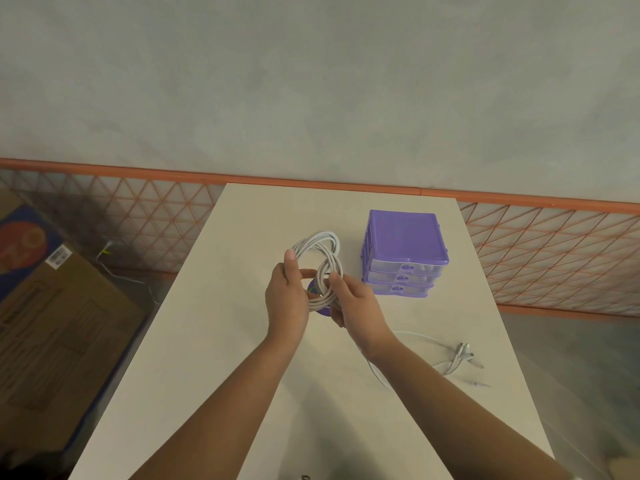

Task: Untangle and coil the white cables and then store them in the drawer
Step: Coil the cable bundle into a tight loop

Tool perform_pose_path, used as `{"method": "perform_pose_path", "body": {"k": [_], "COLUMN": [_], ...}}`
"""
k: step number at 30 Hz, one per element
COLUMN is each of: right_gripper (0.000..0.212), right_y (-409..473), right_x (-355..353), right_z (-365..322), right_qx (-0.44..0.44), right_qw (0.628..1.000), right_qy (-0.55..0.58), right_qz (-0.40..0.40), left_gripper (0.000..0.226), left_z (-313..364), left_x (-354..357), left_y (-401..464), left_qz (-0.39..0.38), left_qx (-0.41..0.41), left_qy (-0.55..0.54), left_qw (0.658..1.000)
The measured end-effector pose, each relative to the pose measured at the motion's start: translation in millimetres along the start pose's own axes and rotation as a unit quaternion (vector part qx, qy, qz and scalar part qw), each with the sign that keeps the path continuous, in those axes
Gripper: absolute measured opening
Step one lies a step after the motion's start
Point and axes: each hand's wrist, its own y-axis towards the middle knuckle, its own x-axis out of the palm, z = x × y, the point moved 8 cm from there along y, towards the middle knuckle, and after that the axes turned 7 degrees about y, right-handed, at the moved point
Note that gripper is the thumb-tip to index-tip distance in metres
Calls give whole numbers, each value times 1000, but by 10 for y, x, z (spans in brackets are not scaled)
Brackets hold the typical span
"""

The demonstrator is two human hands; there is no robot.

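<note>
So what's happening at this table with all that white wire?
A person is winding a white cable coil above the table: the left hand grips one side of the loops and the right hand pinches the other. Another loose white cable lies uncoiled to the right. The purple drawer unit stands behind, all three drawers closed, so nothing is stored yet.

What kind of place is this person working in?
Probably a storeroom or plain workroom: a bare white table against a grey wall, cardboard boxes on the floor, and a small purple drawer unit.
</note>
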Motion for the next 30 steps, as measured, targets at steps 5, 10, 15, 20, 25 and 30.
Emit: {"method": "perform_pose_path", "body": {"k": [5, 10, 15, 20, 25, 30], "right_gripper": [35, 22, 15, 15, 36, 35], "right_y": [27, 57, -65, -109, -50, 117], "right_x": [-6, -42, 13, 85, 46, 56], "right_z": [55, 15, -364, -454, -391, -117], "right_qx": [12, 9, -247, -319, -215, -66], "right_qw": [997, 996, 892, 795, 856, 951], "right_qy": [-76, -86, -370, -511, -461, -299], "right_qz": [2, 22, 79, 70, 90, 48], "left_gripper": [53, 49, 48, 54, 51, 51], "left_z": [-9, -6, -16, 67, 65, 175], "left_x": [24, -77, -78, -130, -85, -113], "left_y": [18, -8, -40, -37, -29, -30], "left_qz": [-23, 18, 29, 49, 25, 40], "left_qx": [-11, -6, -5, 29, 34, 98], "left_qy": [7, -43, -40, -43, -45, 15], "left_qw": [1000, 999, 999, 997, 998, 994]}}
